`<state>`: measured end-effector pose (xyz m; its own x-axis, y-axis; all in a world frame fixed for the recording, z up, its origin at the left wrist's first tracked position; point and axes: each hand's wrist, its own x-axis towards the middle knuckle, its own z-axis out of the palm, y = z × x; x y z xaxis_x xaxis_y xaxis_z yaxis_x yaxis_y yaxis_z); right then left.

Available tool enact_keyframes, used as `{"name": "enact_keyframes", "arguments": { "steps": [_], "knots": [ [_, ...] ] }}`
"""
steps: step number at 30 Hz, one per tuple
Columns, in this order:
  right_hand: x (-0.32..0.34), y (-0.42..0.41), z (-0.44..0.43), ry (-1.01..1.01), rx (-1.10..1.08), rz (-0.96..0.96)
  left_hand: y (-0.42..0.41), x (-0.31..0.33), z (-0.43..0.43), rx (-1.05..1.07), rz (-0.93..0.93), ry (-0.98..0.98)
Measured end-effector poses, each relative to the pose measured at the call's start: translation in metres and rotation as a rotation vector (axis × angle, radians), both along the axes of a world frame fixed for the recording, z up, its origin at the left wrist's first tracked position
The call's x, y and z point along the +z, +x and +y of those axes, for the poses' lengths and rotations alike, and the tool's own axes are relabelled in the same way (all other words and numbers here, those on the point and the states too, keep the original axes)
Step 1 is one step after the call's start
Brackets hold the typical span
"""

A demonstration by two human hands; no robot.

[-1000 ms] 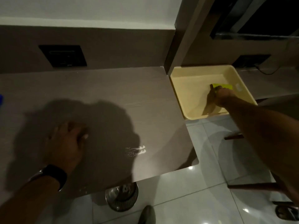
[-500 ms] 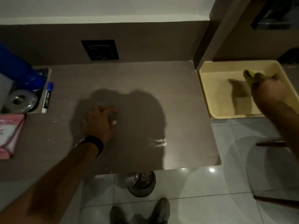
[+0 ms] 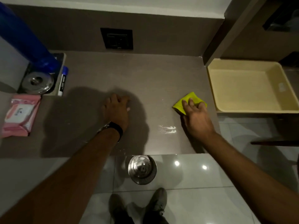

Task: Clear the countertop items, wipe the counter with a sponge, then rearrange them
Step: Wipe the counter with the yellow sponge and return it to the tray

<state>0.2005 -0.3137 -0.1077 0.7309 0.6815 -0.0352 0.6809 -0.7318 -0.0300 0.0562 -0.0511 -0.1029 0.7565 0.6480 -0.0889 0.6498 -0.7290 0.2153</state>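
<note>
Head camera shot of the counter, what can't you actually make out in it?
- Blue bottle: its top is cut off by the upper left edge.
- Sponge: the near part is hidden under the right hand.
- Marker: the label print is too small to read.
- Left hand: the palm faces down, so anything under it is hidden.
- Pink packet: the lettering is blurred.

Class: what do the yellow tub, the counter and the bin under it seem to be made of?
Tub: matte moulded plastic, judging by its rounded rim. Counter: probably brown wood-look laminate with a faint grain and low sheen. Bin: polished metal, likely steel, with mirror-like reflections.
</note>
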Motion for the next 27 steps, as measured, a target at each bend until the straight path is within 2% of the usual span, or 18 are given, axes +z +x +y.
{"name": "enact_keyframes", "arguments": {
  "steps": [3, 6, 11, 14, 20, 24, 27],
  "knots": [
    [0.003, -0.041, 0.025, -0.019, 0.103, 0.070, -0.005, -0.004, 0.005, -0.039, -0.033, -0.016],
    [0.008, -0.088, 0.030, -0.052, 0.279, 0.012, -0.010, -0.006, 0.008, -0.085, -0.038, -0.016],
    [0.012, -0.106, -0.019, -0.169, 0.461, 0.039, -0.012, -0.003, 0.010, -0.088, -0.010, -0.058],
    [0.017, -0.079, -0.045, -0.084, 0.383, 0.114, -0.008, -0.003, 0.016, -0.084, -0.018, -0.143],
    [0.012, -0.046, -0.029, -0.020, -0.057, 0.224, -0.011, -0.009, 0.023, -0.156, -0.063, -0.186],
    [0.015, -0.016, 0.033, -0.002, -0.114, 0.216, -0.013, -0.003, 0.029, -0.186, -0.023, -0.211],
    [0.023, -0.022, 0.070, -0.023, -0.040, 0.238, -0.014, 0.001, 0.032, -0.223, 0.016, -0.185]
  ]
}}
